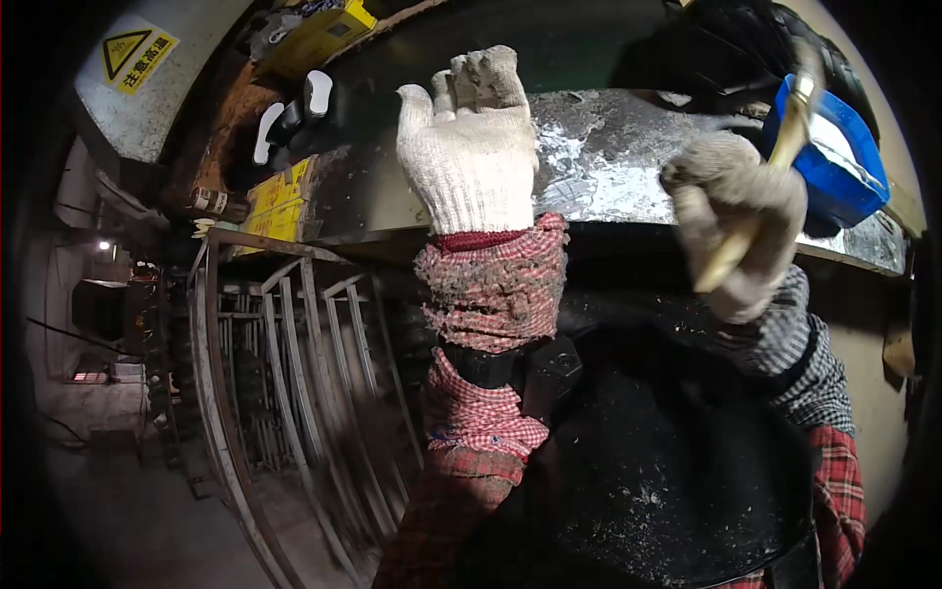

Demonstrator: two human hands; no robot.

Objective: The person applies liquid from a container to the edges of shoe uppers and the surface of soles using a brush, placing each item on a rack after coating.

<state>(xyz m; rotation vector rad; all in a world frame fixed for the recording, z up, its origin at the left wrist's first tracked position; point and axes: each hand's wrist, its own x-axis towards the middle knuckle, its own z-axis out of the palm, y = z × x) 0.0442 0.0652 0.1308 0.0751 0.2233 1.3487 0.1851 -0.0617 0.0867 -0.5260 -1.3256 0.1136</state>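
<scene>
My right hand (731,226), in a dirty knitted glove, is wrapped around the wooden handle of a brush (791,135). The brush points upward, its head blurred by motion, beside a blue plastic tub (846,196). Inside the tub some white material (834,147) shows. In a whiter knitted glove, my left hand (471,157) is held palm down over the dark bench (378,201), thumb apart and fingers somewhat bent, with nothing visible in it. White smears (599,177) cover the bench top between my hands.
Two dark shoe-like pieces with white soles (290,120) lie at the left of the bench, near a yellow box (280,206). Farther back is a yellow container (319,39). Black material (736,49) is heaped behind the tub. Metal racks (314,383) stand below left.
</scene>
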